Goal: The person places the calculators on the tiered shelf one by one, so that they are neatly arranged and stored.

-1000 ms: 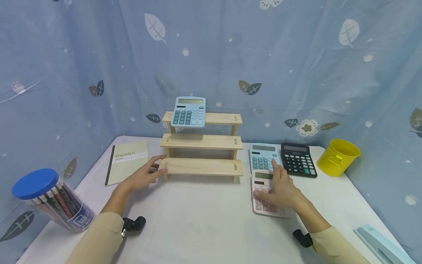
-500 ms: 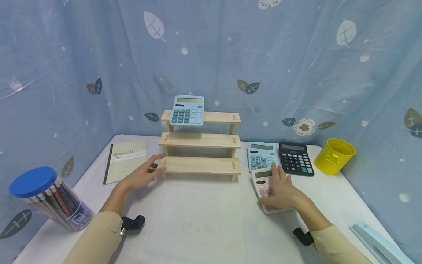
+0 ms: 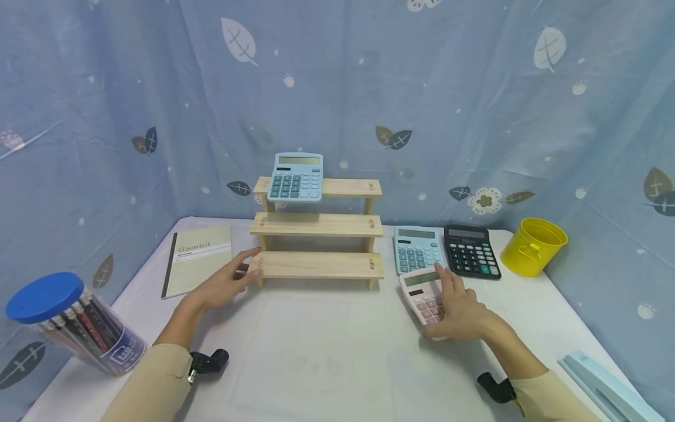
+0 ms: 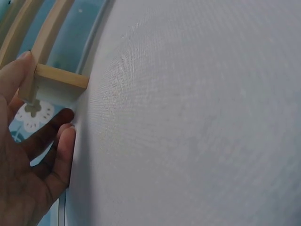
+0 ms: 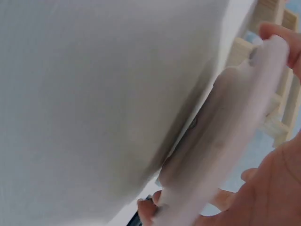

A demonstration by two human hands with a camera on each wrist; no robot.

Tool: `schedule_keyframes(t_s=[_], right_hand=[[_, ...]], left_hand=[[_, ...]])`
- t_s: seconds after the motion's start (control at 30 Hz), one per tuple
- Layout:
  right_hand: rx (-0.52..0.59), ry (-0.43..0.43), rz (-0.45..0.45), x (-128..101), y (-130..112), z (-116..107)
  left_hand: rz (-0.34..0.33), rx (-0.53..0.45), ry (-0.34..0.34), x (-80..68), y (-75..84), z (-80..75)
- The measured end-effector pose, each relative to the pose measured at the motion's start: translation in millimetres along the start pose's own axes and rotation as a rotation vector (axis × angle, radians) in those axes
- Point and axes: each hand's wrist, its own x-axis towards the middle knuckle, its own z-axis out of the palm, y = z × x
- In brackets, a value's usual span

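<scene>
White table (image 3: 327,351) under both hands: right hand (image 3: 459,308) fingers pinch the pink calculator (image 3: 422,293); left hand (image 3: 221,284) fingers, spread, touch the wooden rack (image 3: 316,264).

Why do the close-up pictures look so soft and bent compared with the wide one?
Head view: evenly lit and sharp, with soft shadows under the hands, though the wide lens bows the edges. Left wrist view: the left hand is a dark blur beside the wooden rack. Right wrist view: the pink calculator sits too near the lens, smeared and out of focus.
</scene>
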Motion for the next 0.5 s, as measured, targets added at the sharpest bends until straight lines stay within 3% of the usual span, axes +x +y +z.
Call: schedule_keyframes(t_s=[0.5], right_hand=[[0.205, 0.164, -0.067, 6.1, -8.9, -18.7]], left_hand=[[0.006, 0.004, 0.004, 2.1, -3.0, 1.1]])
